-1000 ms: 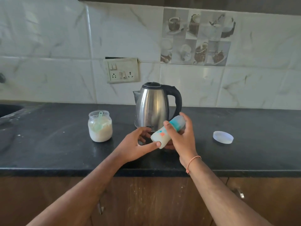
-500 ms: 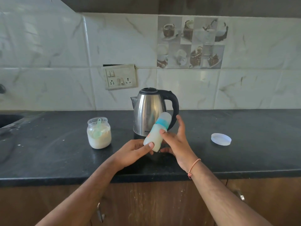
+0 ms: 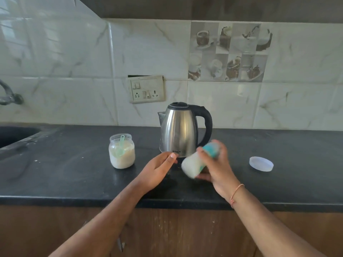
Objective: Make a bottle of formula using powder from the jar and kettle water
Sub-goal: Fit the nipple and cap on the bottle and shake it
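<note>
My right hand [image 3: 216, 169] grips a baby bottle [image 3: 194, 164] with a teal collar, full of white liquid. The bottle is tilted, base toward me, and blurred by motion. It hangs above the black counter [image 3: 74, 175], in front of the steel kettle [image 3: 179, 129]. My left hand [image 3: 159, 168] hovers just left of the bottle with fingers loosely apart, touching nothing. The open powder jar [image 3: 121, 151], a green scoop standing in it, sits on the counter left of the kettle.
The jar's white lid [image 3: 261, 163] lies on the counter at the right. A sink [image 3: 13, 136] and a tap [image 3: 8, 95] are at the far left. A wall socket [image 3: 146, 89] sits on the tiled wall behind the kettle.
My left hand has let go of the bottle's base and drawn slightly left. My right hand has swung the bottle to the right and down, and it now blurs.
</note>
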The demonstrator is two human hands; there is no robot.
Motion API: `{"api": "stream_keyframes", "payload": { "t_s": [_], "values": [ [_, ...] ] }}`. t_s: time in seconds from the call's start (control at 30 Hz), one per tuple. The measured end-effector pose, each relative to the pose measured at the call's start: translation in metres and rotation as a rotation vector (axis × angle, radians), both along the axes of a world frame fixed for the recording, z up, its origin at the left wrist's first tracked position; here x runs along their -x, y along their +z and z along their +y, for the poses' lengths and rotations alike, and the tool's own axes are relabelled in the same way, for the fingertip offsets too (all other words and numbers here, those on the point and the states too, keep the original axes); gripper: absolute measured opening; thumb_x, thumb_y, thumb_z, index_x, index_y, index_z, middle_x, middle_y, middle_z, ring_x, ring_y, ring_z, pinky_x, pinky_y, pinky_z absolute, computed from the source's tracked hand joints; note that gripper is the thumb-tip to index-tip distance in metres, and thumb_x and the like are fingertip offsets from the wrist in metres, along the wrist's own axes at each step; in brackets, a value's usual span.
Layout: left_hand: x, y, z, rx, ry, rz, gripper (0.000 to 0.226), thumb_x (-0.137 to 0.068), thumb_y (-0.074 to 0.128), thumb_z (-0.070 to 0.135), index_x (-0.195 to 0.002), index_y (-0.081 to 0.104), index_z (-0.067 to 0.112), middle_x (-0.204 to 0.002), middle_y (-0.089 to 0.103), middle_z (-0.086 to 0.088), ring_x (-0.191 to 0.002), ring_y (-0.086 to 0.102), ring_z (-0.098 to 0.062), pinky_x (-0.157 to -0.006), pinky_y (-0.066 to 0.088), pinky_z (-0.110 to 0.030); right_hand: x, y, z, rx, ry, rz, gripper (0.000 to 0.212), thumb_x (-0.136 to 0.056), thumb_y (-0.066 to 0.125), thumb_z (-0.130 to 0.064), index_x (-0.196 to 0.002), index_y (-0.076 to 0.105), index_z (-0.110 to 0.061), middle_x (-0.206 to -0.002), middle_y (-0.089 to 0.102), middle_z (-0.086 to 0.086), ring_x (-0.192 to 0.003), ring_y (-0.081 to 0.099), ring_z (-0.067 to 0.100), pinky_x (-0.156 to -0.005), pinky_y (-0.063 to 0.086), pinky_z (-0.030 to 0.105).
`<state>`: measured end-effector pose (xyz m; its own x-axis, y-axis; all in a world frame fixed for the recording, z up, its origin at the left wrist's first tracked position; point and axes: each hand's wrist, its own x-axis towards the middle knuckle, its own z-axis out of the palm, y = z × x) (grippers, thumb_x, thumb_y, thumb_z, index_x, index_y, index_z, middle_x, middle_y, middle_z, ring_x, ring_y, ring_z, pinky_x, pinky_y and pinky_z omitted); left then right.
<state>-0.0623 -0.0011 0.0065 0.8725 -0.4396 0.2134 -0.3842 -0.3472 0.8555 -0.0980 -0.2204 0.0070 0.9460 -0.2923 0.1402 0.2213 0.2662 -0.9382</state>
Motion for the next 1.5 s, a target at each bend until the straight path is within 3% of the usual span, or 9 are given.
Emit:
{"api": "stream_keyframes", "payload": {
  "t_s": [0.2, 0.33, 0.47, 0.63, 0.77, 0.93, 1.03, 1.33, 1.5],
  "values": [
    [-0.001, -0.001, -0.001, 0.051, 0.061, -0.007, 0.068, -0.094, 0.027, 0.074, -0.139, 0.062, 0.037, -0.128, 0.068, 0.015, -0.125, 0.059, -0.007, -0.109, 0.049, -0.036, -0.011, 0.000, -0.010, -0.526, -0.388, -0.175, 0.072, -0.096, 0.080, -0.029, -0.149, 0.031, -0.034, -0.137, 0.052, 0.005, -0.121, 0.067, 0.028, -0.067, 0.067, 0.043],
    [0.000, -0.002, -0.001, 0.062, 0.063, -0.018, 0.072, -0.094, 0.026, 0.074, -0.142, 0.061, 0.034, -0.128, 0.067, 0.015, -0.124, 0.059, -0.003, -0.104, 0.048, -0.033, -0.003, -0.001, 0.001, -0.019, -0.010, -0.008, 0.068, -0.095, 0.080, -0.031, -0.146, 0.037, -0.043, -0.131, 0.053, 0.004, -0.114, 0.066, 0.025, -0.073, 0.067, 0.041],
    [-0.001, -0.003, -0.002, 0.064, 0.075, -0.020, 0.070, -0.094, 0.025, 0.072, -0.140, 0.062, 0.035, -0.128, 0.068, 0.014, -0.125, 0.059, -0.007, -0.110, 0.047, -0.037, -0.012, 0.000, -0.014, -0.619, -0.428, -0.183, 0.070, -0.098, 0.077, -0.031, -0.149, 0.029, -0.035, -0.138, 0.053, 0.006, -0.122, 0.067, 0.030, -0.071, 0.067, 0.045],
    [-0.003, -0.003, -0.002, 0.046, 0.070, -0.019, 0.069, -0.095, 0.025, 0.072, -0.141, 0.062, 0.036, -0.127, 0.068, 0.016, -0.125, 0.058, -0.004, -0.111, 0.046, -0.037, 0.003, 0.002, 0.000, 0.003, -0.038, -0.002, 0.066, -0.094, 0.080, -0.030, -0.145, 0.039, -0.042, -0.130, 0.055, 0.006, -0.113, 0.067, 0.028, -0.071, 0.067, 0.049],
    [-0.004, -0.006, -0.003, 0.029, 0.068, -0.043, 0.066, -0.096, 0.025, 0.072, -0.137, 0.063, 0.037, -0.126, 0.068, 0.016, -0.123, 0.059, -0.004, -0.105, 0.045, -0.029, -0.006, 0.001, -0.011, -0.521, -0.416, -0.146, 0.070, -0.097, 0.078, -0.029, -0.145, 0.029, -0.044, -0.141, 0.049, 0.006, -0.123, 0.065, 0.029, -0.070, 0.068, 0.047],
    [-0.007, -0.009, -0.002, 0.036, 0.069, -0.085, 0.062, -0.102, 0.029, 0.070, -0.137, 0.065, 0.033, -0.123, 0.069, 0.016, -0.121, 0.060, -0.003, -0.098, 0.045, -0.023, 0.003, 0.004, 0.003, -0.043, -0.055, -0.002, 0.067, -0.094, 0.081, -0.031, -0.145, 0.039, -0.042, -0.132, 0.055, 0.006, -0.112, 0.068, 0.026, -0.071, 0.067, 0.047],
    [-0.007, -0.011, -0.002, 0.050, 0.075, -0.113, 0.058, -0.106, 0.030, 0.066, -0.137, 0.066, 0.032, -0.122, 0.070, 0.016, -0.121, 0.061, -0.003, -0.098, 0.045, -0.021, -0.008, 0.000, -0.010, -0.574, -0.386, -0.156, 0.072, -0.096, 0.080, -0.031, -0.148, 0.031, -0.036, -0.143, 0.049, 0.007, -0.120, 0.066, 0.030, -0.069, 0.067, 0.046],
    [-0.003, -0.010, 0.000, 0.056, 0.075, -0.145, 0.062, -0.101, 0.030, 0.066, -0.136, 0.066, 0.030, -0.120, 0.070, 0.017, -0.119, 0.061, -0.001, -0.093, 0.044, -0.017, -0.012, 0.000, -0.007, -0.652, -0.444, -0.180, 0.072, -0.096, 0.080, -0.028, -0.148, 0.031, -0.037, -0.135, 0.050, 0.002, -0.125, 0.065, 0.031, -0.073, 0.067, 0.046],
    [-0.007, -0.011, 0.000, 0.042, 0.068, -0.133, 0.057, -0.107, 0.031, 0.066, -0.137, 0.065, 0.031, -0.121, 0.070, 0.016, -0.121, 0.061, -0.004, -0.101, 0.047, -0.025, -0.003, 0.004, 0.010, -0.168, -0.107, -0.008, 0.067, -0.094, 0.082, -0.030, -0.145, 0.041, -0.041, -0.133, 0.054, 0.005, -0.119, 0.066, 0.028, -0.078, 0.068, 0.049]
  ]
}}
